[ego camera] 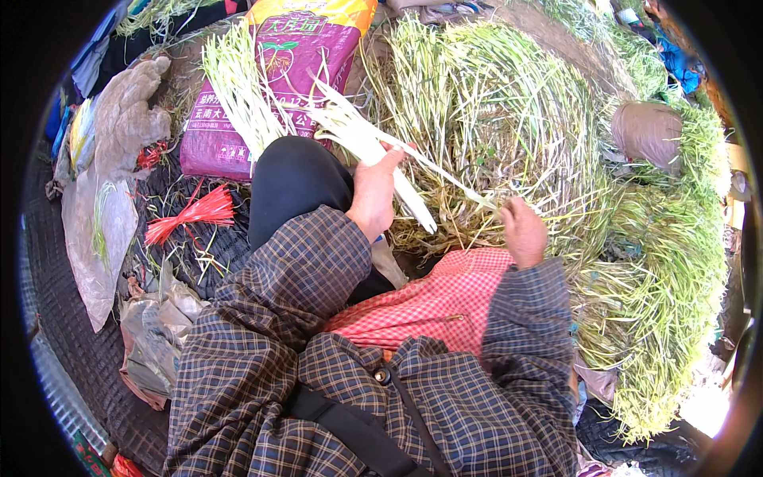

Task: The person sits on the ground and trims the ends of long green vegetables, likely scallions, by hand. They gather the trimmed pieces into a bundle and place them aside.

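My left hand (pixel 377 185) is closed around a small bunch of pale green-white stalks (pixel 366 143), whose thick white ends point down to the right. To the right, my right hand (pixel 524 231) pinches the end of a thin pale strand (pixel 456 174) that stretches from the held bunch. A larger bunch of pale green stalks (pixel 238 89) lies across a purple and orange printed sack (pixel 208 140), beyond my dark-trousered knee. Behind both hands spreads a big heap of long green stalks (pixel 501 101). The fingertips of my right hand are partly hidden.
A tied bundle of red plastic strips (pixel 194 216) lies on dark woven sheeting left of my knee. More green stalks (pixel 661 268) are piled at the right, with a brown rounded thing (pixel 647 134) among them. Crumpled plastic sheets (pixel 98 232) and a fluffy grey-brown cloth (pixel 128 113) lie at the left.
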`<state>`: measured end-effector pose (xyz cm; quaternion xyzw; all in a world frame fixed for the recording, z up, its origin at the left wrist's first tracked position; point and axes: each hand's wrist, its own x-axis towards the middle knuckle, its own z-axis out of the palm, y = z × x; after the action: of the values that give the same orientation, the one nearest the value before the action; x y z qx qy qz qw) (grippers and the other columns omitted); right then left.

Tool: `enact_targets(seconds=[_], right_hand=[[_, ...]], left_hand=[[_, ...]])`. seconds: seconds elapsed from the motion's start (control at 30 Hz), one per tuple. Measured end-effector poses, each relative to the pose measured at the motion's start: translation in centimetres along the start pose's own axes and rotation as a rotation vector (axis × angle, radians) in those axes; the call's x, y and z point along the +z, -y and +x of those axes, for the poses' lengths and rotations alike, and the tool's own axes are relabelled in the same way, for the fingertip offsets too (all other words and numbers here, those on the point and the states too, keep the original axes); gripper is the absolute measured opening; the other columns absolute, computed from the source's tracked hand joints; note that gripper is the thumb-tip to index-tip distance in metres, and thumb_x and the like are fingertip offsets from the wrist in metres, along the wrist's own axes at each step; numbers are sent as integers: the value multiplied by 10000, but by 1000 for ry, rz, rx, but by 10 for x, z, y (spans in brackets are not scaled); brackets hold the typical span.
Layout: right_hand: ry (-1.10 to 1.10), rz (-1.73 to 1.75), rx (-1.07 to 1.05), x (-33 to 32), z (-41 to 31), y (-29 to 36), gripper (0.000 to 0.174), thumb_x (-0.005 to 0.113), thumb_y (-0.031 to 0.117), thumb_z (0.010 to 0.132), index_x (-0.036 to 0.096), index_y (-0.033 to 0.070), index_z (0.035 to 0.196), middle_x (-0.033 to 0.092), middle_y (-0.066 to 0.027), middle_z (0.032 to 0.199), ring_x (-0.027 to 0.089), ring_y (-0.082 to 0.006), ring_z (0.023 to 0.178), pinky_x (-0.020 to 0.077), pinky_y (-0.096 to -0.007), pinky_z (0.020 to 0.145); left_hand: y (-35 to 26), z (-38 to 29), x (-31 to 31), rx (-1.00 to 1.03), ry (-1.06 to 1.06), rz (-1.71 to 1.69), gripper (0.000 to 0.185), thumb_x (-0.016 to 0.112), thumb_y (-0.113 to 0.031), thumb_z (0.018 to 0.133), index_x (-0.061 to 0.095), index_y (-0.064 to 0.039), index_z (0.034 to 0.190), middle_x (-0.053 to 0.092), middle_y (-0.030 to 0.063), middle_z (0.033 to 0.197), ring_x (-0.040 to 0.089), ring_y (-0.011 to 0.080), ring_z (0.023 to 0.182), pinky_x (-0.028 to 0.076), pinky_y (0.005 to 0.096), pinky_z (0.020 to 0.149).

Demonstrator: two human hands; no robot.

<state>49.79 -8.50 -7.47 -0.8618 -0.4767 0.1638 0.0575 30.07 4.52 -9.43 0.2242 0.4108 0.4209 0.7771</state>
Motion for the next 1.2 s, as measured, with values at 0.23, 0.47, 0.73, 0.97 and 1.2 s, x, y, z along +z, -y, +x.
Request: enact_targets(seconds=[0.23, 0.47, 0.73, 0.97, 1.2], right_hand=[[240, -286, 454, -32, 3, -122, 254, 493, 126, 801, 479, 47, 1042, 567, -142, 976, 560, -251, 881, 430, -376, 772], [238, 386, -213, -11, 4, 44, 447, 496, 145, 801, 365, 50, 1217, 372, -152, 1254, 375, -250, 1143, 332, -373, 936], [286, 673, -129, 12, -15, 38, 193, 408, 193, 873, 511, 30, 871, 501, -33, 601, 527, -109, 541, 411, -254, 467], [483, 812, -184, 2, -32, 65, 208, 470, 120, 831, 491, -8, 993, 482, -24, 636, 448, -82, 546, 381, -229, 500], [-134, 1678, -352, -37, -93, -38, 179, 428, 95, 844, 509, 23, 986, 454, 14, 591, 375, -57, 428, 303, -191, 346]], left_hand=[[-24, 2, 7, -73, -106, -237, 156, 415, -126, 864, 412, -47, 998, 537, 85, 1004, 529, 177, 900, 436, 307, 756], [-19, -4, 8, -197, 70, -166, 174, 417, -123, 864, 408, -54, 1023, 528, 110, 988, 525, 196, 907, 477, 238, 633], [-15, -6, 14, -127, 221, -75, 284, 495, -30, 801, 436, -42, 1079, 536, 56, 940, 528, 148, 865, 453, 210, 606], [10, -16, 2, -176, 293, 115, 118, 499, -120, 821, 513, -50, 914, 574, 70, 885, 527, 146, 786, 429, 275, 696], [-11, 6, -2, -160, -22, -103, 192, 389, -127, 874, 433, -75, 1053, 525, 51, 915, 525, 174, 876, 440, 289, 711]])
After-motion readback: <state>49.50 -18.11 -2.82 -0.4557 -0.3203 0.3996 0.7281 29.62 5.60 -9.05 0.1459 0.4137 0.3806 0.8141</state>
